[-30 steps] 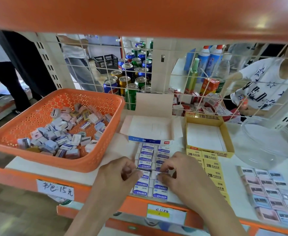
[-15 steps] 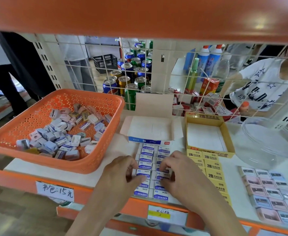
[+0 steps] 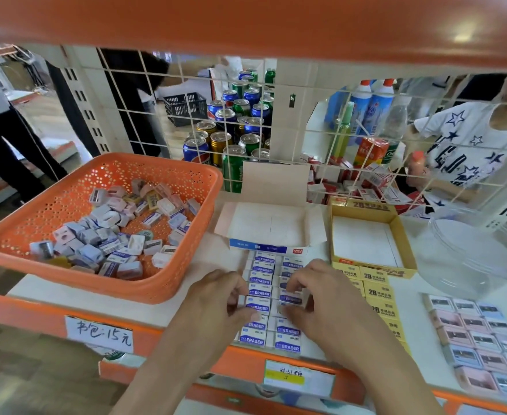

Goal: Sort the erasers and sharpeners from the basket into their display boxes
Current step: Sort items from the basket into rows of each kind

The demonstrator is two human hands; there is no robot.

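At 6 o'clock, left hand (image 3: 220, 301) and right hand (image 3: 318, 295) each pinch white erasers (image 3: 259, 281) in the rows, hiding several; basket (image 3: 51, 202) at 9 o'clock holds blurred pieces.

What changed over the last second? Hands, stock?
The left hand and right hand both slid slightly forward along the two rows of white erasers, toward the open white box. The right hand now pinches one eraser in its row; the left hand's grip is unclear. Nothing lifted. Basket, yellow box and sharpeners stayed put.
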